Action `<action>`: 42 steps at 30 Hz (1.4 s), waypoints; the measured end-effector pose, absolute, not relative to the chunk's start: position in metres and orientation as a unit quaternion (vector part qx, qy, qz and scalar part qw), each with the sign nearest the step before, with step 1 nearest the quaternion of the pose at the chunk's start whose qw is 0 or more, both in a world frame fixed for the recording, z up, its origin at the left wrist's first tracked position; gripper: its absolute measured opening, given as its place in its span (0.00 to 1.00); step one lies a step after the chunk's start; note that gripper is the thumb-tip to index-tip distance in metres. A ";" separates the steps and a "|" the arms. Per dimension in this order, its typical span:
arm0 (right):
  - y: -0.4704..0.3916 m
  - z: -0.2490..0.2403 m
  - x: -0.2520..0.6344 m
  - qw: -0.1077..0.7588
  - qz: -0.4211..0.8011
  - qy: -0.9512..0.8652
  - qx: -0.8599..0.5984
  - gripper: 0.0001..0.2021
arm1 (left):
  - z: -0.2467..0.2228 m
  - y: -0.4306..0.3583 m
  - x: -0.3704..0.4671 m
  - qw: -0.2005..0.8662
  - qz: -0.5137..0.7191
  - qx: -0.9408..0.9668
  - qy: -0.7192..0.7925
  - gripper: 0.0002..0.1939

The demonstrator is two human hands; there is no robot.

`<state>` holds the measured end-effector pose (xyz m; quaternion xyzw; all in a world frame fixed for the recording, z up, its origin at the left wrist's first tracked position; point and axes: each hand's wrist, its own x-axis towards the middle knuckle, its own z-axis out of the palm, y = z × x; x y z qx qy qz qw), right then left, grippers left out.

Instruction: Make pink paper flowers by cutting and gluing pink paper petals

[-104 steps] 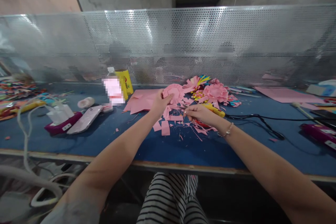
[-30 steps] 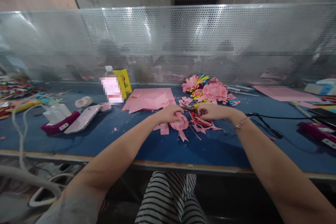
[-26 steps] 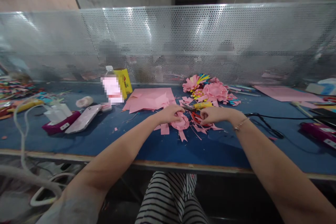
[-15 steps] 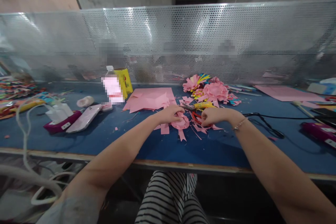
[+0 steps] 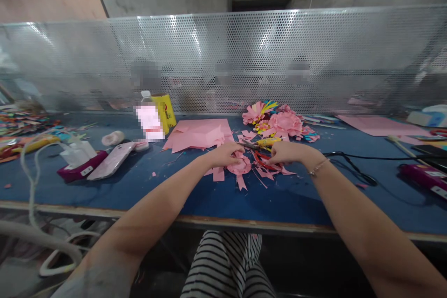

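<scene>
Head view, left to right along the blue worktop [image 5: 296,205]. Clear plastic bottle with white cap [image 5: 149,118]: upright, body masked by blur, contents cannot be told. Just beside it, yellow printed container [image 5: 168,111]: material uncertain, interior not visible.

Left hand [image 5: 225,152]: fingers pinch the upper-left edge of a round, ruffled pink paper flower [image 5: 240,166], which lies mid-worktop among pink paper scraps [image 5: 219,175]. Handling estimate: very light, soft at the petals, stiffer where layered, dry, unlikely to slip; probably creases or tears easily. Best hold judged to be a gentle pinch at the rim, sparing the centre.

Right of flower: scissors with red handles [image 5: 264,162]; behind these, yellow tool [image 5: 268,142]. Right hand [image 5: 288,152]: fingers curled in at the red handles; cannot tell whether they grip anything.
</scene>
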<state>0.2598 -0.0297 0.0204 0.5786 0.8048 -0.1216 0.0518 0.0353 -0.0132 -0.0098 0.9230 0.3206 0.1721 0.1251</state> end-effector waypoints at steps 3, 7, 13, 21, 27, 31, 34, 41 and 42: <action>-0.034 0.022 0.255 0.069 -0.084 0.804 0.585 0.11 | -0.010 -0.013 0.036 0.117 0.168 0.925 0.320 0.15; -0.038 0.023 0.251 0.079 -0.070 0.803 0.586 0.13 | -0.011 -0.011 0.036 0.109 0.167 0.928 0.316 0.15; -0.041 0.025 0.247 0.096 -0.050 0.808 0.579 0.11 | -0.011 -0.012 0.036 0.109 0.166 0.927 0.318 0.15; -0.039 0.025 0.249 0.090 -0.042 0.815 0.571 0.05 | -0.012 -0.012 0.036 0.112 0.172 0.927 0.314 0.14; -0.031 0.022 0.250 -0.050 -0.026 0.847 0.529 0.08 | -0.010 -0.015 0.038 0.092 0.180 0.922 0.329 0.13; -0.031 0.018 0.240 -0.133 -0.016 0.865 0.484 0.08 | -0.008 -0.017 0.041 0.106 0.217 0.903 0.356 0.14; -0.034 0.012 0.229 -0.162 0.017 0.868 0.469 0.08 | -0.006 -0.018 0.043 0.168 0.258 0.884 0.352 0.13; -0.032 -0.002 0.218 -0.199 -0.043 0.894 0.398 0.03 | -0.007 -0.012 0.041 0.224 0.371 0.827 0.358 0.07; -0.032 -0.002 0.219 -0.204 -0.045 0.892 0.400 0.02 | -0.007 -0.011 0.041 0.225 0.380 0.820 0.365 0.06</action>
